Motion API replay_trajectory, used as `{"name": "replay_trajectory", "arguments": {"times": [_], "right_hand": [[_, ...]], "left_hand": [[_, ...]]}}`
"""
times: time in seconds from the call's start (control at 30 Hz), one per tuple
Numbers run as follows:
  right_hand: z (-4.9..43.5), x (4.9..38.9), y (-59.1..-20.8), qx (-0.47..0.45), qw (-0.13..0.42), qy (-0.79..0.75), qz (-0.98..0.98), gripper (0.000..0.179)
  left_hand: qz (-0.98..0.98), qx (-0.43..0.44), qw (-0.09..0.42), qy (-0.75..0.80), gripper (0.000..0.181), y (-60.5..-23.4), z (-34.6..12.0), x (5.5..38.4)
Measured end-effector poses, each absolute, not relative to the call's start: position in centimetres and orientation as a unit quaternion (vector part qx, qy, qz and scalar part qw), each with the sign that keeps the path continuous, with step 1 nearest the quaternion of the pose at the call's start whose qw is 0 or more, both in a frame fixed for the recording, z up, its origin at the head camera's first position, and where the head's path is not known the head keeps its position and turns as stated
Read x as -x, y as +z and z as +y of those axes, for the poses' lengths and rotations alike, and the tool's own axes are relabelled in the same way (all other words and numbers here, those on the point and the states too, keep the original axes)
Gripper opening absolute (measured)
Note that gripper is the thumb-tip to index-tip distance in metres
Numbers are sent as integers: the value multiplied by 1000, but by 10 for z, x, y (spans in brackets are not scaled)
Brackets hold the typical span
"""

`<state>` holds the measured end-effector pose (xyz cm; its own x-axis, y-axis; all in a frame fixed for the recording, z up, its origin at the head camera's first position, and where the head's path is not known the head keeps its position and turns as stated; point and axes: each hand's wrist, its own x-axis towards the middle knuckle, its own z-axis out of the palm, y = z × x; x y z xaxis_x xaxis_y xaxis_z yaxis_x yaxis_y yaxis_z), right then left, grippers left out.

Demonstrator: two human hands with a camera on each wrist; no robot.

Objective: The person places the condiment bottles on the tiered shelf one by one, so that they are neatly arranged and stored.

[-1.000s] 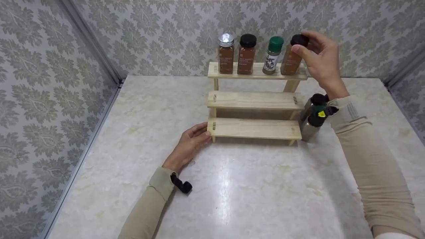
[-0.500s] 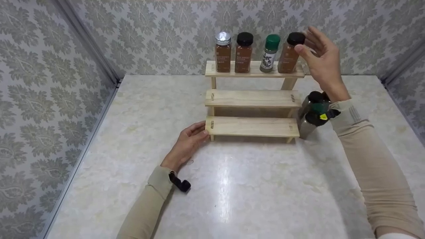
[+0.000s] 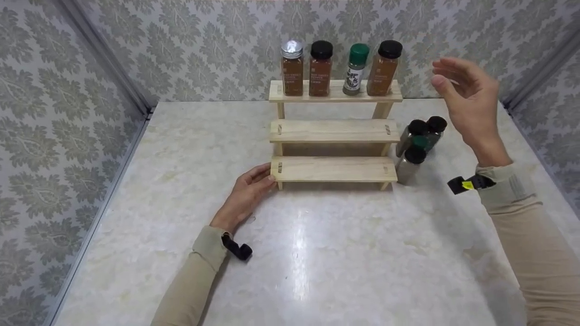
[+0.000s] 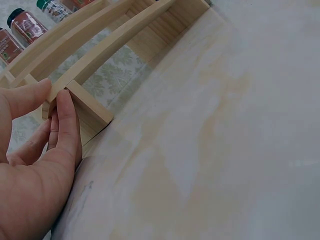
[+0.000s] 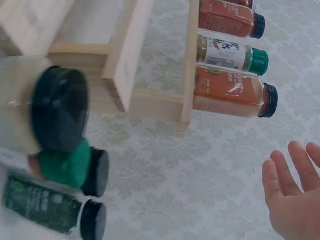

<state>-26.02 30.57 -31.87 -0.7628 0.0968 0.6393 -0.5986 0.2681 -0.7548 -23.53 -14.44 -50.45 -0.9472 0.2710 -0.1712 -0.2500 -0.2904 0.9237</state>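
Note:
My left hand [image 3: 247, 194] grips the left end of the bottom shelf of a three-tier wooden spice rack [image 3: 333, 170]; in the left wrist view the thumb lies over the shelf's corner and the fingers sit below it. On the top tier stand a silver-capped spice jar [image 3: 292, 72], a black-capped red jar [image 3: 321, 72], a slim green-capped shaker [image 3: 353, 74] and, at the right end, a black-capped orange-brown jar [image 3: 384, 72]. My right hand [image 3: 473, 102] is in the air to the right of that last jar, fingers spread and holding nothing.
Beside the rack's right side stand several more spice jars: a pale one [image 3: 410, 170] in front, a green-capped one [image 3: 420, 142] partly hidden, and dark-capped ones [image 3: 436, 131] behind. Patterned wall panels [image 3: 204, 54] enclose the marbled tabletop [image 3: 181, 149].
My right hand has let go of the orange-brown jar at the top tier's right end and moved right and down, away from it. The left hand keeps its grip on the rack.

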Motion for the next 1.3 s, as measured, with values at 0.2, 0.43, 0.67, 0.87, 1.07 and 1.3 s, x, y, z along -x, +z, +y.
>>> {"name": "replay_trajectory", "arguments": {"times": [0.2,0.43,0.67,0.87,1.07,1.3], "right_hand": [[314,239,-340,-168,311,565,-746,31],[324,219,-371,-162,313,524,-775,35],[329,206,-405,-147,312,511,-788,40],[335,204,-425,-100,301,525,-790,44],[336,208,-441,-81,298,506,-805,42],[324,206,-449,-48,267,500,-822,43]], "left_hand": [[579,-7,164,799,55,-503,-146,235],[579,-4,163,799,54,-503,-145,236],[586,-4,159,794,54,-504,-145,237],[596,-1,166,786,54,-503,-141,237],[588,-15,164,792,55,-502,-142,237],[585,-13,163,795,55,-503,-144,236]]}}
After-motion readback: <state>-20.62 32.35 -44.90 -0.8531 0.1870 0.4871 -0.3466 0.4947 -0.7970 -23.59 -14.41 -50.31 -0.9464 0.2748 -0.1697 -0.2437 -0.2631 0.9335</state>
